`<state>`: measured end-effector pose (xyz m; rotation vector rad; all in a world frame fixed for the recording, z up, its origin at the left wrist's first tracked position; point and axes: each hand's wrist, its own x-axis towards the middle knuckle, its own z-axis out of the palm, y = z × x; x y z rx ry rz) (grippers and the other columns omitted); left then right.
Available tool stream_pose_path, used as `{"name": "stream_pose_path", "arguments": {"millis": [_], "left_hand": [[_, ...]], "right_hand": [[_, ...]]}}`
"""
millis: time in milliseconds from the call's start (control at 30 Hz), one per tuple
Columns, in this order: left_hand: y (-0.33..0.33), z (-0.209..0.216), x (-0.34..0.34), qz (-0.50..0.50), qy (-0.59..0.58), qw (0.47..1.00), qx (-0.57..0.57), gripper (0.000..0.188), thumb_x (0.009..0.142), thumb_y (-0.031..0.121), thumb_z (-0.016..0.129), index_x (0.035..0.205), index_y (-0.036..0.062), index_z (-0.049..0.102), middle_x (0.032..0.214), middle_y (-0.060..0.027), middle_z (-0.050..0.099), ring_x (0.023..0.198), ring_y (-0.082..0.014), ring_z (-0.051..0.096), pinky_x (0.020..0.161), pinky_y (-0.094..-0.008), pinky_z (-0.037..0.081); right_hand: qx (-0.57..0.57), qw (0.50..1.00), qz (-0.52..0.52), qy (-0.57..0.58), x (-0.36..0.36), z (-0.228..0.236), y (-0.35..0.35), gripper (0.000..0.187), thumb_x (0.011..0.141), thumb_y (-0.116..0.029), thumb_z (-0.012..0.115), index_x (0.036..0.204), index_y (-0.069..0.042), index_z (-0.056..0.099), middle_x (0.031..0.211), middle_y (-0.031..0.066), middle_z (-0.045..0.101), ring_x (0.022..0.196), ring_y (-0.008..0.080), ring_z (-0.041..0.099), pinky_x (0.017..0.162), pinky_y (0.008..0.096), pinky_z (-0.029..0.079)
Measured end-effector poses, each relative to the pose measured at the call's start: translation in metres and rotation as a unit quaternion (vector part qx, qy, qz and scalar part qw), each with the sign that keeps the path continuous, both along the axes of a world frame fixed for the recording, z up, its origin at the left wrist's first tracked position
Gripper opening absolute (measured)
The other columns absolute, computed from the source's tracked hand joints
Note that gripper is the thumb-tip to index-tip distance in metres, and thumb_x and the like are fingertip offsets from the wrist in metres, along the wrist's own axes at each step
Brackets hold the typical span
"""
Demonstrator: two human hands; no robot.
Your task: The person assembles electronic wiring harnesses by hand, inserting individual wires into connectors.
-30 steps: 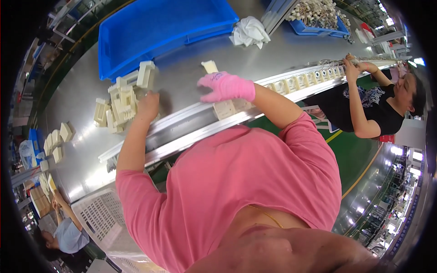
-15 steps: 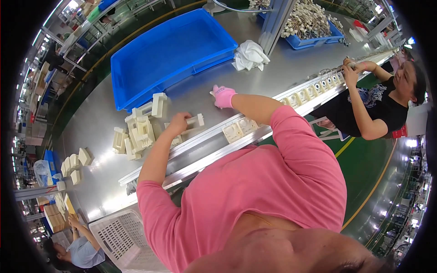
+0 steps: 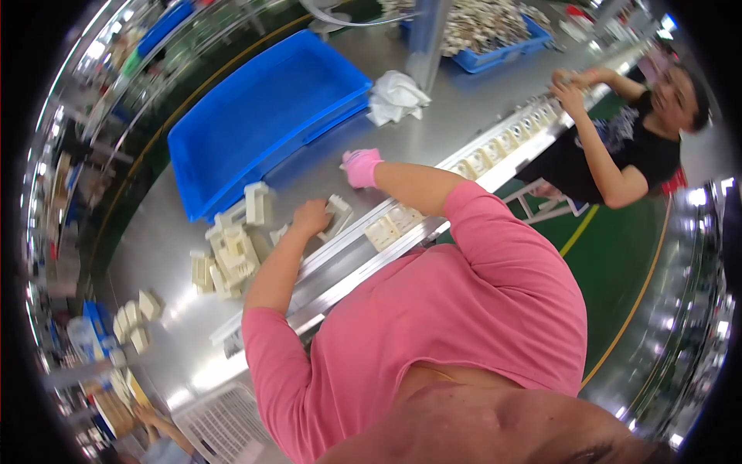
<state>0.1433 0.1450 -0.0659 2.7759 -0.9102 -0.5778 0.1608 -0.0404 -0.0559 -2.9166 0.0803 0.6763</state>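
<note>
My left hand (image 3: 311,217) is bare, its fingers closed on a cream plastic housing (image 3: 338,217) that stands tilted just above the inner rail. Further up the metal table, my right hand (image 3: 361,168) wears a pink glove. Its fingers are curled together, and whatever may be in them is too small to make out. Left of my left hand lies a heap of cream plastic housings (image 3: 236,251). In the rail track (image 3: 332,267) before me sit cream square plates (image 3: 393,226), right of the held housing.
A large blue tray (image 3: 263,155) stands behind the heap, with a crumpled white cloth (image 3: 398,98) beside it. A metal post (image 3: 427,54) rises near a blue bin of small wired parts (image 3: 495,35). A co-worker (image 3: 618,147) handles parts along the rail at right.
The whole view has shifted slightly. The housing at my left hand has turned to a steeper tilt. My gloved right hand remains over the table.
</note>
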Motion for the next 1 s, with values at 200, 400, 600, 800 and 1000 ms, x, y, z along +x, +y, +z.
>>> {"name": "stream_pose_path", "arguments": {"millis": [200, 400, 600, 800, 1000], "left_hand": [[0.029, -0.038, 0.025, -0.003, 0.027, 0.999, -0.035, 0.023, 0.067, 0.014, 0.054, 0.089, 0.0085, 0.061, 0.086, -0.0191, 0.06, 0.079, -0.0345, 0.058, 0.071, -0.0403, 0.048], [0.032, -0.017, 0.032, 0.274, 0.127, 0.857, -0.417, 0.007, 0.081, 0.011, 0.046, 0.077, 0.0064, 0.05, 0.06, -0.0052, 0.049, 0.05, -0.0169, 0.051, 0.045, -0.0287, 0.04], [0.035, 0.024, 0.022, 0.396, 0.266, 0.711, -0.516, 0.023, 0.088, 0.027, 0.045, 0.093, 0.0057, 0.05, 0.08, -0.0069, 0.054, 0.069, -0.0165, 0.055, 0.057, -0.0294, 0.046], [0.017, 0.031, 0.004, 0.326, 0.3, 0.671, -0.594, 0.036, 0.089, 0.029, 0.044, 0.115, 0.005, 0.04, 0.105, -0.0126, 0.05, 0.094, -0.0246, 0.054, 0.066, -0.0403, 0.051], [-0.017, 0.051, -0.036, 0.307, 0.277, 0.688, -0.596, 0.044, 0.092, 0.036, 0.033, 0.122, 0.0044, 0.03, 0.112, -0.0123, 0.046, 0.093, -0.0242, 0.055, 0.054, -0.04, 0.054]], "right_hand": [[-0.013, 0.998, 0.056, -0.004, 0.002, 0.0, -0.003, 0.061, 0.049, -0.02, 0.077, 0.104, -0.006, 0.056, 0.094, 0.0086, 0.063, 0.088, 0.0246, 0.061, 0.064, 0.0417, 0.05], [0.002, 0.998, 0.068, 0.006, 0.02, -0.018, -0.007, 0.049, 0.05, -0.021, 0.076, 0.096, -0.01, 0.062, 0.095, 0.0071, 0.063, 0.089, 0.0228, 0.061, 0.064, 0.041, 0.049], [0.244, 0.962, 0.07, -0.102, 0.002, 0.044, -0.008, 0.034, 0.06, -0.028, 0.07, 0.085, -0.006, 0.062, 0.081, 0.0093, 0.062, 0.079, 0.0201, 0.06, 0.06, 0.0358, 0.047], [0.591, 0.805, 0.02, 0.048, -0.041, 0.091, -0.012, 0.023, 0.074, -0.026, 0.059, 0.067, -0.005, 0.054, 0.054, 0.0022, 0.047, 0.049, 0.0093, 0.048, 0.043, 0.0256, 0.038], [0.522, 0.846, -0.001, -0.107, -0.071, 0.092, 0.004, 0.026, 0.076, -0.027, 0.053, 0.075, -0.001, 0.052, 0.063, 0.0117, 0.054, 0.059, 0.0222, 0.056, 0.053, 0.0338, 0.044]]}}
